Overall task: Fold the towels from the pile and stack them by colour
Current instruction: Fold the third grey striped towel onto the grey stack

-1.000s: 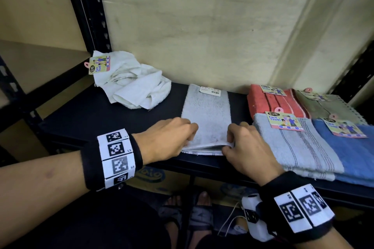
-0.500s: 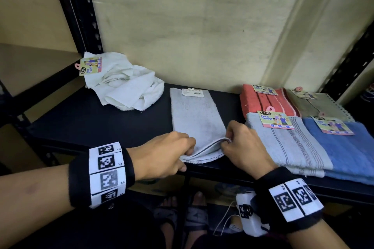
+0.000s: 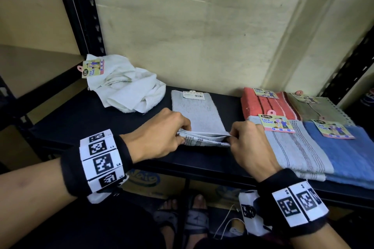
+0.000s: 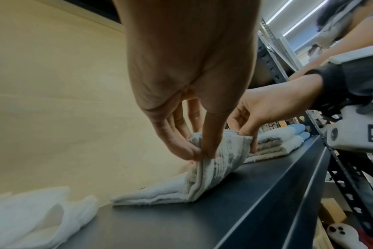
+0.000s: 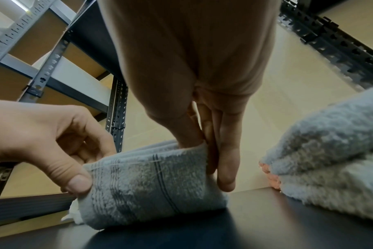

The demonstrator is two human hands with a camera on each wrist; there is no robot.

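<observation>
Grey towel [image 3: 199, 116] lies in the middle of the black shelf [image 3: 97, 121], folded into a long strip that runs from the front edge back toward the wall, with its paper tag [image 3: 193, 94] at the far end. I have its near end raised off the shelf: my left hand [image 3: 156, 134] pinches the left corner between thumb and fingertips, and my right hand [image 3: 250, 143] pinches the right corner the same way, so the layered striped hem hangs between them. In the left wrist view the strip slopes from my fingers [image 4: 181, 143] down to the shelf. To my left, at the back, sits the crumpled white towel [image 3: 129, 87] with a tag on it. To my right lie the folded ones, touching one another: a grey striped towel [image 3: 291, 147] just beside my right hand, a blue towel [image 3: 348, 153] beyond it, a red towel [image 3: 267, 104] behind the grey, and an olive towel [image 3: 321, 110] behind the blue.
</observation>
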